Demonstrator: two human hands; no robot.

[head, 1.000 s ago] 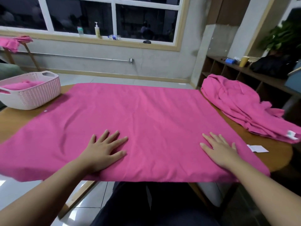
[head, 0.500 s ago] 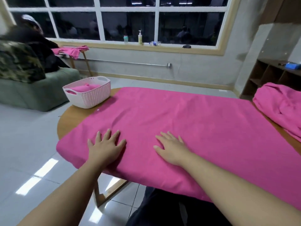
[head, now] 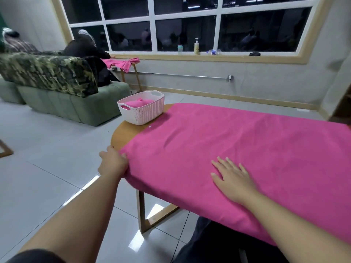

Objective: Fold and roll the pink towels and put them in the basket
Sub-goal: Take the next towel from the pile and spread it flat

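Observation:
A large pink towel (head: 237, 149) lies spread flat over the wooden table (head: 123, 135), its near edge hanging over the front. My left hand (head: 114, 163) grips the towel's near-left corner, fingers curled round the edge. Flat on the towel near the front edge rests my right hand (head: 231, 177), fingers straight and spread. A white woven basket (head: 144, 111) stands at the table's far-left end, touching the towel's edge, with rolled pink towel (head: 137, 103) inside it.
A green sofa (head: 76, 103) with a camouflage cover stands left beyond the table. More pink cloth (head: 123, 63) lies on a small stand by the window. Bottles (head: 196, 46) sit on the windowsill. Shiny tiled floor (head: 47, 168) surrounds the table.
The view swung left. My left hand slid from flat on the towel to its left corner and took hold of it. My right hand stayed flat on the towel.

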